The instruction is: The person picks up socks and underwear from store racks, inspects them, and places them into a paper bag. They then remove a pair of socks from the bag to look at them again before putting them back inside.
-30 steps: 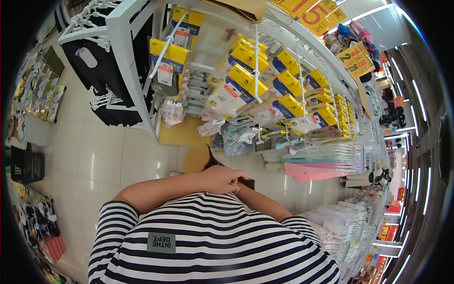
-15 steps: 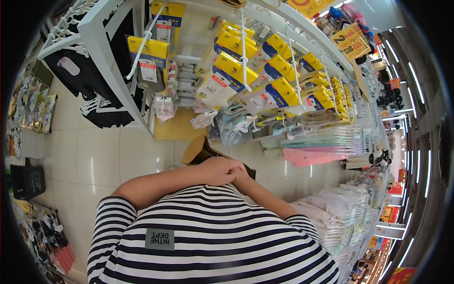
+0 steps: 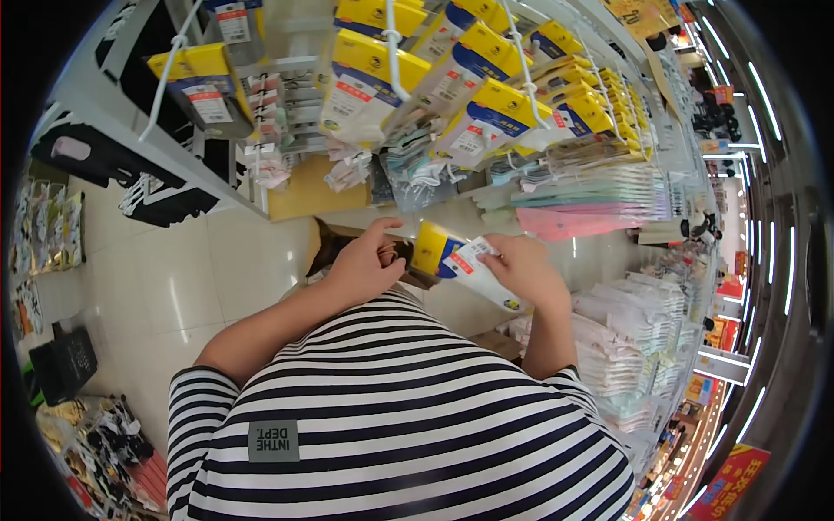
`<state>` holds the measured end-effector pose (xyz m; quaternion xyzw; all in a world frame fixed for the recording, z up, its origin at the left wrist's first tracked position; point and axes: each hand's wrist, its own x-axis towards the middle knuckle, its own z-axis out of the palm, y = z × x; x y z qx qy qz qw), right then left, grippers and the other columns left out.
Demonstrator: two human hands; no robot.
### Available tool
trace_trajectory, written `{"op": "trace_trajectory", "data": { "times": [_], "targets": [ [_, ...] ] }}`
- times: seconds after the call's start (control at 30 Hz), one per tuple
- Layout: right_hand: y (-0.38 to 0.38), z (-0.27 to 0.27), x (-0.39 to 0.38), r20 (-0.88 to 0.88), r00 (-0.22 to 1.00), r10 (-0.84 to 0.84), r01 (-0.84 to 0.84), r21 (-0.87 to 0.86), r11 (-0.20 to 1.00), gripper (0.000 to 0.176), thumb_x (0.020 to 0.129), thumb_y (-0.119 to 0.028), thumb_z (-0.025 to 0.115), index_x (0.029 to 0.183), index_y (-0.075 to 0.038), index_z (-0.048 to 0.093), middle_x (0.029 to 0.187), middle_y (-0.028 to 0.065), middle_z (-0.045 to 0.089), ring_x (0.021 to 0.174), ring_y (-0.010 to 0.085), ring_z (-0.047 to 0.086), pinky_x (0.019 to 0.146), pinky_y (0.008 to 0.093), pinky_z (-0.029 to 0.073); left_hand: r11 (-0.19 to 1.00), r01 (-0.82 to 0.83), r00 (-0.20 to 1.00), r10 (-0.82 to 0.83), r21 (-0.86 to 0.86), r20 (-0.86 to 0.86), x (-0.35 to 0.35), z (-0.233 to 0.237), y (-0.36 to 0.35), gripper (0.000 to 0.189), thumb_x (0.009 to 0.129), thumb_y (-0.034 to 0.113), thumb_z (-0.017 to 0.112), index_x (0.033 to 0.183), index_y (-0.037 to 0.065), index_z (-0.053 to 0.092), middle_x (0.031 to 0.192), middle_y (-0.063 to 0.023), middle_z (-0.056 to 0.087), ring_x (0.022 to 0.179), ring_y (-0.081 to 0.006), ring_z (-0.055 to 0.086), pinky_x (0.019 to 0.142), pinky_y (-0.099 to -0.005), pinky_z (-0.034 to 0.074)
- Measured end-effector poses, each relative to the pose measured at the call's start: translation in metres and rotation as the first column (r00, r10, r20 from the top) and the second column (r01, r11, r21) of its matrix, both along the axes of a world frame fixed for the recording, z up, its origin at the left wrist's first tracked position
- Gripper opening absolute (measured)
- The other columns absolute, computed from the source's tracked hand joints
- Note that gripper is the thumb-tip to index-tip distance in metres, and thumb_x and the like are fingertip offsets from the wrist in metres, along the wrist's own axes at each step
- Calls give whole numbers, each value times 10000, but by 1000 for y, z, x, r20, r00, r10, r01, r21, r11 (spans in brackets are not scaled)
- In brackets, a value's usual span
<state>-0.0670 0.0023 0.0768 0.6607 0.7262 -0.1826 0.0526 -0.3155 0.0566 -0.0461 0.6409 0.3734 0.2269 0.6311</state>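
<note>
My right hand (image 3: 524,267) holds a flat pack (image 3: 459,260) with a yellow and blue header card and a white label, lifted in front of my striped shirt. My left hand (image 3: 367,263) hovers just left of the pack, fingers apart, over an open cardboard box (image 3: 323,246) on the floor; I cannot tell whether it holds anything. Above both hands hang several matching yellow-and-blue packs (image 3: 373,74) on white hooks of the display rack.
White rack frame (image 3: 130,130) with dark garments stands at the left. Folded pink and teal goods (image 3: 591,217) fill a lower shelf on the right, white packs (image 3: 634,339) below them. A black basket (image 3: 61,365) sits on the tiled floor at the left.
My hands were clasped together low over the box. They have parted and risen, and my right hand now holds a yellow-and-blue pack. The view has swung closer to the rack.
</note>
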Motion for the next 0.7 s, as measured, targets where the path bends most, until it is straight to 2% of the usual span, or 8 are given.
{"op": "trace_trajectory", "data": {
  "times": [0.07, 0.17, 0.27, 0.4, 0.43, 0.53, 0.63, 0.7],
  "targets": [
    [-3, 9, 17, -271, 925, -266, 233, -150, 961, 171, 869, -156, 618, 1011, -72, 658, 766, 110, 682, 651, 204, 652, 593, 328, 486, 999, -20, 1000, 21, -46, 21, 6, 3, -2, 519, 823, 121, 673, 1271, 32, 427, 654, 9, 429, 608, -88, 421, 593, -237, 395],
    [-12, -2, 26, -703, 526, -478, 438, -258, 861, 157, 897, -113, 620, 1027, -26, 637, 852, 68, 700, 723, 93, 639, 628, 251, 489, 992, 79, 996, -74, -95, 49, 17, 1, -5, 519, 822, 243, 716, 1237, 32, 486, 721, 16, 475, 649, -74, 449, 607, -233, 403],
    [-11, -16, 19, -883, 245, -401, 476, -251, 843, 153, 910, -69, 608, 1039, 13, 617, 924, 42, 690, 796, 48, 617, 665, 210, 492, 985, 139, 982, -125, -99, 139, 32, 8, -13, 394, 858, 242, 683, 1164, 30, 552, 778, 19, 499, 682, -66, 460, 620, -224, 401],
    [-15, -49, 18, -931, 99, -352, 482, -265, 835, 248, 894, -25, 611, 1130, 21, 553, 981, 52, 667, 810, 63, 623, 694, 207, 494, 995, 29, 987, -12, -100, 159, 56, 13, -20, 203, 951, 195, 566, 984, 0, 609, 737, 19, 530, 652, -58, 464, 597, -214, 390],
    [-17, -53, 23, -935, 136, -326, 462, -232, 856, 313, 882, -4, 615, 1180, 21, 522, 987, 53, 655, 817, 62, 617, 700, 208, 495, 997, -32, 991, 40, -70, 129, 60, 16, -23, 216, 957, 202, 557, 940, -4, 620, 715, 17, 530, 638, -60, 464, 589, -216, 388],
    [-21, -35, 25, -971, 37, -238, 477, -192, 857, 398, 879, 2, 613, 1256, 25, 487, 984, 63, 653, 818, 48, 604, 683, 211, 489, 989, -119, 986, 128, -90, 105, 75, 17, -37, 314, 974, 236, 530, 813, -11, 634, 674, -1, 547, 604, -66, 472, 563, -217, 388],
    [-31, -54, 57, -936, 330, -123, 483, 55, 874, 470, 884, -10, 610, 1325, 13, 450, 1003, 81, 660, 811, 52, 607, 679, 210, 484, 968, -163, 969, 194, -189, 156, 92, 11, -48, 331, 982, 253, 512, 807, -3, 628, 674, -13, 561, 576, -59, 467, 538, -221, 385],
    [-34, -57, 74, -791, 606, 82, 385, 382, 840, 428, 894, -26, 605, 1305, 5, 488, 1002, 84, 664, 772, 48, 601, 659, 205, 475, 952, -207, 944, 255, -225, 211, 103, 16, -52, 328, 990, 242, 496, 798, 3, 614, 675, -10, 565, 573, -60, 458, 534, -220, 382]
  ]
}}
